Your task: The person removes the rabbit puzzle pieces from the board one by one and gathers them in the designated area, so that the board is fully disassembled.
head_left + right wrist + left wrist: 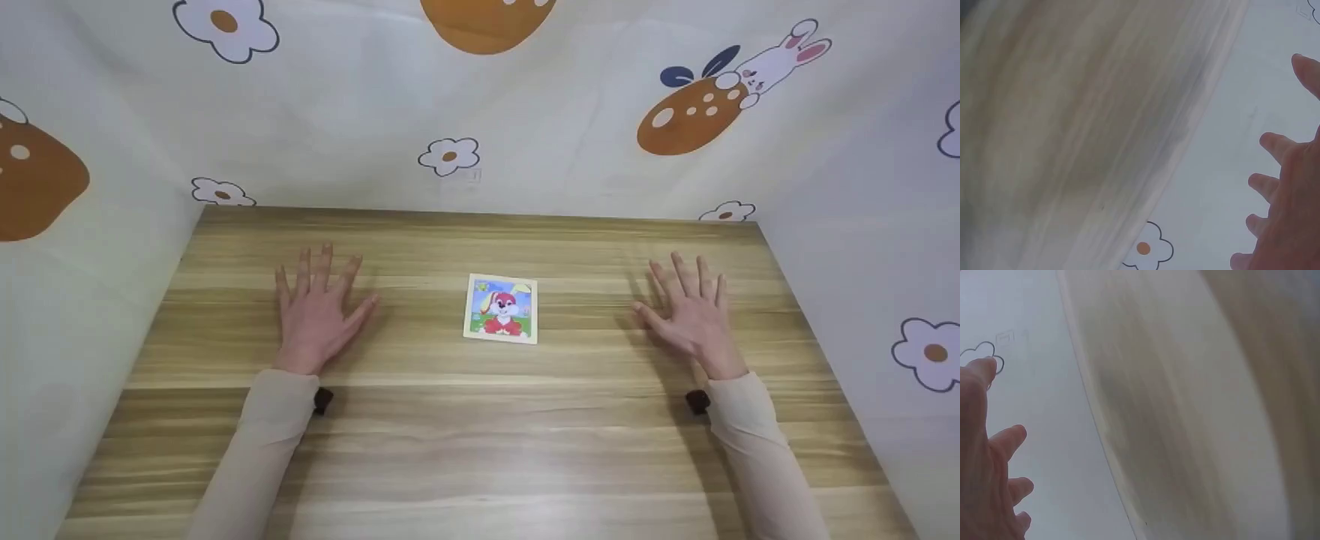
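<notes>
A small square picture puzzle point(501, 309) with a pale frame and a cartoon rabbit in red lies flat near the middle of the wooden table point(495, 435). To its left, my left hand point(315, 319) is spread palm down, fingers straight and apart, holding nothing. On the other side my right hand point(694, 319) is spread the same way, also with nothing in it. Both hands are well apart from the picture. In the left wrist view part of the left hand point(985, 455) shows at the edge; the right wrist view shows the right hand point(1292, 197) with its fingers separated.
A pale cloth backdrop point(360, 105) with flowers, orange shapes and a rabbit rises behind the table and along both sides. Small dark wrist devices point(322, 400) sit by the cuffs of the light sleeves point(255, 457).
</notes>
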A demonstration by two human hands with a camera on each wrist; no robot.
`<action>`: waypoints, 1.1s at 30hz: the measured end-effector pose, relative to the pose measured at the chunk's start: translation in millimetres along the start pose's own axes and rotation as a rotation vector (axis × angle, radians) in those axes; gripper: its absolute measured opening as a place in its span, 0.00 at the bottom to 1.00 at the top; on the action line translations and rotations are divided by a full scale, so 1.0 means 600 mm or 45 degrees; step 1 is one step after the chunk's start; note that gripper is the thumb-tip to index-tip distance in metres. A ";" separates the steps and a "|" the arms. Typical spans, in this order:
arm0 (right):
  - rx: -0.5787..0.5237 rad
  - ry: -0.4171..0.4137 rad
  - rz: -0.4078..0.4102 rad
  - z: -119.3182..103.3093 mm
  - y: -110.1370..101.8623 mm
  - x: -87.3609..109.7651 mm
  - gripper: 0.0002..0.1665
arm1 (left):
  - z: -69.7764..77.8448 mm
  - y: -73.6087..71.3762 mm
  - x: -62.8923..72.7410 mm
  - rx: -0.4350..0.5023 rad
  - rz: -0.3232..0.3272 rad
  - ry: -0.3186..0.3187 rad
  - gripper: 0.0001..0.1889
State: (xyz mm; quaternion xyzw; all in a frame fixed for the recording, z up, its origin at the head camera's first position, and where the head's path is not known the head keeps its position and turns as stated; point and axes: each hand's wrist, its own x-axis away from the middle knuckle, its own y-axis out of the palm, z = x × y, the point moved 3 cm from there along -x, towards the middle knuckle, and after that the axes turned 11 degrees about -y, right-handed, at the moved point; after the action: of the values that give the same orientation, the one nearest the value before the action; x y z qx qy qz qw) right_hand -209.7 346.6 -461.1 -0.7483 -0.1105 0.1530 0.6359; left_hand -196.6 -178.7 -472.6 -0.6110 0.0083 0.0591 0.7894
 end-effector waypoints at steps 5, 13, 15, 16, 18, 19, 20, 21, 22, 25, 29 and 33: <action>-0.043 0.004 0.035 -0.006 -0.001 -0.003 0.45 | 0.023 0.012 -0.005 0.065 -0.004 0.024 0.37; -0.177 -0.005 0.157 -0.027 -0.001 -0.013 0.35 | 0.058 0.031 -0.006 0.182 -0.020 0.071 0.37; -0.208 -0.006 0.193 -0.033 -0.001 -0.019 0.32 | 0.069 0.036 -0.007 0.234 -0.043 0.074 0.36; -0.234 -0.009 0.210 -0.036 -0.001 -0.022 0.31 | 0.074 0.037 -0.007 0.259 -0.050 0.073 0.36; -0.272 -0.028 0.230 -0.043 0.001 -0.028 0.29 | 0.085 0.039 -0.007 0.309 -0.053 0.074 0.35; -0.293 -0.034 0.232 -0.046 0.002 -0.031 0.29 | 0.090 0.040 -0.008 0.330 -0.050 0.077 0.35; -0.319 -0.040 0.233 -0.050 0.003 -0.034 0.29 | 0.095 0.042 -0.008 0.354 -0.050 0.082 0.34; -0.343 -0.047 0.233 -0.054 0.004 -0.037 0.29 | 0.100 0.043 -0.008 0.372 -0.051 0.089 0.34; -0.366 -0.052 0.230 -0.058 0.005 -0.040 0.29 | 0.105 0.045 -0.008 0.388 -0.056 0.094 0.34; -0.433 -0.062 0.230 -0.071 0.008 -0.048 0.29 | 0.117 0.050 -0.007 0.443 -0.079 0.105 0.33; -0.511 -0.076 0.239 -0.088 0.011 -0.060 0.27 | 0.132 0.055 -0.004 0.508 -0.101 0.117 0.32; -0.568 -0.077 0.236 -0.102 0.016 -0.073 0.25 | 0.146 0.063 -0.002 0.555 -0.146 0.130 0.30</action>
State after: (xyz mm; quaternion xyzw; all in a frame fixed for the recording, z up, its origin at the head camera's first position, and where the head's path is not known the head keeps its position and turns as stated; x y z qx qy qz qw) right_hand -227.8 273.0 -457.6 -0.8722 -0.0914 0.2049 0.4346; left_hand -207.0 -85.0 -486.9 -0.4277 0.0262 -0.0201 0.9033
